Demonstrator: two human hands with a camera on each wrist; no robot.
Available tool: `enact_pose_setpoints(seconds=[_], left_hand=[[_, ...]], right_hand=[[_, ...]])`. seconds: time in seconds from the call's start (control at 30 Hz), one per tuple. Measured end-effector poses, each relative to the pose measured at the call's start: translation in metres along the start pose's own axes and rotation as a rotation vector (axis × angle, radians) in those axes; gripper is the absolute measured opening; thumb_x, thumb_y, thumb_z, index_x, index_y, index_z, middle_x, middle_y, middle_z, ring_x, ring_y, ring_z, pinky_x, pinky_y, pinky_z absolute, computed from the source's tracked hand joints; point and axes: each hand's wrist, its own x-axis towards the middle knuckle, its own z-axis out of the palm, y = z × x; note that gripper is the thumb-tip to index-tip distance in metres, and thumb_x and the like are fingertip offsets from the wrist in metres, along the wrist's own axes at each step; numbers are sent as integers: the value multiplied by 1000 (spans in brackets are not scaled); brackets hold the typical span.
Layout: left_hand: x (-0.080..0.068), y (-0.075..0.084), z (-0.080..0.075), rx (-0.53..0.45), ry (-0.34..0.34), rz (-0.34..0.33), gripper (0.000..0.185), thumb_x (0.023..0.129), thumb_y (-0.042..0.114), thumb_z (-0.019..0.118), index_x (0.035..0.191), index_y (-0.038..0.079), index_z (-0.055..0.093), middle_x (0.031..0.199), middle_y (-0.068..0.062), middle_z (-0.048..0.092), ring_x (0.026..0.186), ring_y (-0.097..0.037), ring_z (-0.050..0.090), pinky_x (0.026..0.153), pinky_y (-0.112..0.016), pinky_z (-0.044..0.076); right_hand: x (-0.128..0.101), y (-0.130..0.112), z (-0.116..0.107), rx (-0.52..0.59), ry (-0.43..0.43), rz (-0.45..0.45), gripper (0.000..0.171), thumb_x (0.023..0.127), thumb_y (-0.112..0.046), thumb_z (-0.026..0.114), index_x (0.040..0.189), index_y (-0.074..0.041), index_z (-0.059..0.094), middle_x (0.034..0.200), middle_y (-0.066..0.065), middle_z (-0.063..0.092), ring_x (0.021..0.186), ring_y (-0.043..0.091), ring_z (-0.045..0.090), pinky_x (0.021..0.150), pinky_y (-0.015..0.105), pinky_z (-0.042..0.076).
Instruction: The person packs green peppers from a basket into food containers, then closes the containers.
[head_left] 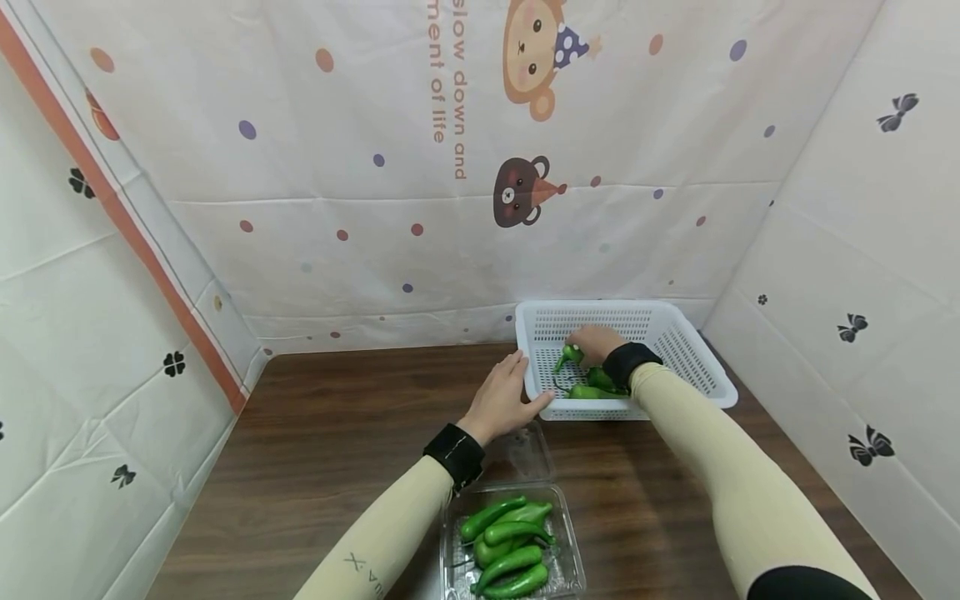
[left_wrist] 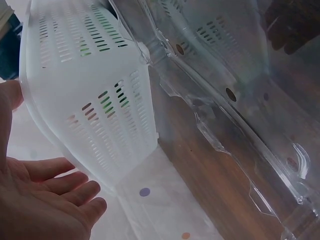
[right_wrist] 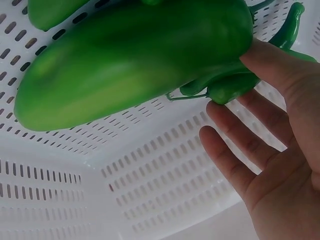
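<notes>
A white perforated basket (head_left: pixel 693 367) stands at the back right with green peppers (head_left: pixel 592 392) inside. My right hand (head_left: pixel 597 342) reaches down into it, and its thumb and fingers pinch a green pepper (right_wrist: pixel 232 86) among the others. Close to the right wrist camera lies a large green pepper (right_wrist: pixel 135 60). My left hand (head_left: pixel 501 400) rests on the basket's left front corner, thumb at the near rim and fingers extended along the side. In the left wrist view, those fingers (left_wrist: pixel 65 182) are spread loosely beside the basket wall (left_wrist: pixel 100 125).
Nearer to me, a clear plastic box (head_left: pixel 573 558) holds several green peppers (head_left: pixel 513 542). Its transparent lid (head_left: pixel 525 454) stands behind it, below my left hand. Patterned white sheets (head_left: pixel 360 275) wall in the brown wooden table (head_left: pixel 322 442) at the back and sides.
</notes>
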Motion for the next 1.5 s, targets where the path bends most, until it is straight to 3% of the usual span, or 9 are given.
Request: enact_pose_setpoints(seconds=[0.3,0.6,1.07,1.5], left_hand=[[-3,1,-1,-4,1,10,80,102,50,59,155,-6,37,162,-25,32,152,-36,30,125,-47,26],[-4,0,0,-3,3,22,79,103,49,58,156,-4,35,162,-25,32,153,-35,27,126,-45,23],[-9,3,-4,4,8,31,80,103,50,58,157,-3,34,162,-26,32,153,-34,26,126,-47,22],[-10,4,-4,19,22,37,79,103,51,57,158,-2,34,161,-25,34,153,-34,27,126,-46,22]], right_hand=[[-5,1,-8,25,-3,15,49,81,-8,87,127,-4,70,116,14,72,107,34,68,90,50,58],[-13,-1,-22,13,55,-28,38,81,-12,88,115,-6,73,99,7,72,95,29,69,82,46,59],[-31,-3,-40,104,83,-28,36,83,-10,86,117,-8,73,97,4,70,92,26,68,79,45,59],[-44,-9,-60,131,68,9,54,90,-20,82,136,1,62,106,12,69,100,31,67,84,45,58]])
